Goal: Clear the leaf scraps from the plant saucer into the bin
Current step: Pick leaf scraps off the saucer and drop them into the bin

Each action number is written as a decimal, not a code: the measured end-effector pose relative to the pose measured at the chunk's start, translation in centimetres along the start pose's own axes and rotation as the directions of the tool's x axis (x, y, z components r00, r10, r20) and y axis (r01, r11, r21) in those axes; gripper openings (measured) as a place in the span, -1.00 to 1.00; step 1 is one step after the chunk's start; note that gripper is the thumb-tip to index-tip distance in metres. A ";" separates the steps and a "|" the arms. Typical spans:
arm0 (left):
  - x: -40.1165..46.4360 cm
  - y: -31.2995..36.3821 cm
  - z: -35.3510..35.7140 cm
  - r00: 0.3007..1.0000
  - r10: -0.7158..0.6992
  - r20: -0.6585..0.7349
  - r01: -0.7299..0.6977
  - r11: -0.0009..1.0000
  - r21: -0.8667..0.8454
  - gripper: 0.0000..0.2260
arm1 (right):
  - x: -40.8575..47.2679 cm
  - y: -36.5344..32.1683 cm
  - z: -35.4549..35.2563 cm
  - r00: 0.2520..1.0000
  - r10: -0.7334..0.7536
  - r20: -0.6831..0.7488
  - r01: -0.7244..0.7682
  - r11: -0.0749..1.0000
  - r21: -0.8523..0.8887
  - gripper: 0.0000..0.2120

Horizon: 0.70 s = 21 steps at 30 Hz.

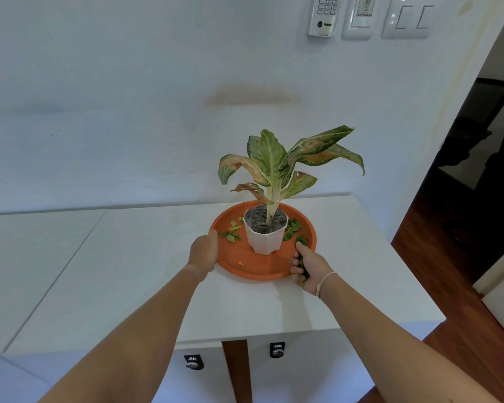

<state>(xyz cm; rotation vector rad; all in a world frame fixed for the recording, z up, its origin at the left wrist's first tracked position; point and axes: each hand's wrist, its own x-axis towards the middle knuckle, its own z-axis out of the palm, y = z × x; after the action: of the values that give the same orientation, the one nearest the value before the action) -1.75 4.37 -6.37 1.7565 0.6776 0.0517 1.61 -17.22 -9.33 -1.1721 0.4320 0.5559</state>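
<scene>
An orange plant saucer (246,264) rests on the white table, with a white pot (264,238) and its leafy plant (282,161) in the middle. Green leaf scraps (231,231) lie on the saucer left of the pot, and more leaf scraps (294,228) lie to its right. My left hand (205,253) grips the saucer's left rim. At the saucer's front right rim, my right hand (309,269) is closed around a bunch of green scraps. No bin is in view.
The white table (134,271) stands against a white wall, its front edge close to me and its right edge near a dark wooden floor (460,330). A doorway (477,141) opens at the right. Wall switches and a remote holder hang above.
</scene>
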 end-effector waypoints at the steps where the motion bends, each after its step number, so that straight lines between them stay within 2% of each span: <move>1: -0.2 -0.1 -0.2 1.000 0.008 0.001 -0.008 1.000 -0.001 -0.66 | 0.0 0.1 0.0 1.000 0.001 -0.002 -0.001 1.000 0.003 -0.63; 5: -1.0 -0.3 -0.5 0.998 0.038 0.049 -0.037 0.999 -0.020 -0.65 | -0.3 0.4 0.1 1.000 -0.004 -0.006 0.004 1.000 0.009 -0.62; 10: -1.5 -0.6 -0.3 0.990 -0.019 0.141 0.024 0.999 -0.029 -0.75 | -1.0 0.9 0.0 1.000 -0.014 -0.023 0.015 0.999 0.028 -0.62; 14: -1.4 -0.6 0.0 0.985 0.052 0.163 -0.069 0.992 0.105 -0.65 | -1.5 1.3 -0.4 0.999 -0.022 -0.044 0.024 0.999 0.039 -0.62; 16: -1.1 -0.5 0.3 0.981 0.077 0.176 -0.110 0.977 0.185 -0.67 | -1.7 1.4 -0.5 0.998 -0.026 -0.049 0.028 0.999 0.041 -0.62; 18: -1.0 -0.3 0.7 0.972 0.121 0.201 -0.185 0.922 0.340 -0.65 | -1.8 1.4 -0.7 0.998 -0.032 -0.049 0.033 0.999 0.037 -0.62; 21: -0.6 -0.5 1.3 0.948 0.200 0.248 -0.306 0.786 0.538 -0.63 | -1.9 1.5 -0.8 0.998 -0.033 -0.049 0.035 0.999 0.029 -0.61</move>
<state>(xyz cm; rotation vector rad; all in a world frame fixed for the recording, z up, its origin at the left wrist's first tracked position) -1.93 3.02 -7.06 2.3974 0.3272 -0.1401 -0.84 -17.92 -9.64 -1.1638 0.4597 0.4907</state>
